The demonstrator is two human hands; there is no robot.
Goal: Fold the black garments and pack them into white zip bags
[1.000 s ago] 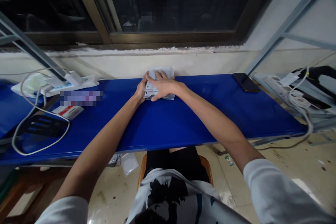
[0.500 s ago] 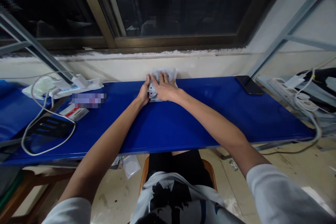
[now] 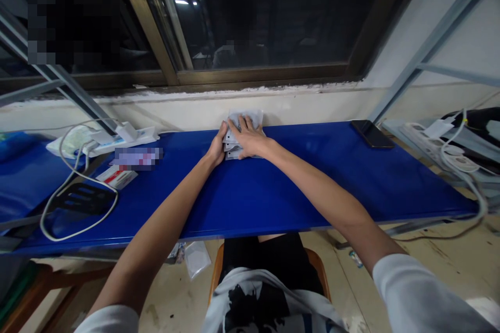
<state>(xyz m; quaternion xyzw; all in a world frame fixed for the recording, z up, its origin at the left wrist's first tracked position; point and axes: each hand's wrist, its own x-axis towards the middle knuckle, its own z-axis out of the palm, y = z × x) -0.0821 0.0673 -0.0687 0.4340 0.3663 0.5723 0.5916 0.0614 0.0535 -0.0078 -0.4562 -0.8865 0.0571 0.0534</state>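
Near the back edge of the blue table lies a small stack of grey, clear-edged plastic packets point(image 3: 233, 149), their near edges overlapping in layers. My right hand point(image 3: 249, 136) rests flat on top of the stack, fingers spread and pointing toward the wall. Along the stack's left side, my left hand point(image 3: 217, 144) stands on edge with its fingers stretched forward, touching the packets; its lower fingers are partly hidden. What the packets contain cannot be made out.
On the left are a white power strip point(image 3: 142, 138) with chargers, a looped white cable point(image 3: 80, 237), a red-and-white box point(image 3: 117, 177) and a black slotted piece point(image 3: 84, 197). A phone point(image 3: 372, 133) lies at the back right. Metal posts rise at both ends.
The view has tilted slightly up, so the table sits lower. My right hand has shifted a little on the stack, and more of the packets' layered near edges shows.
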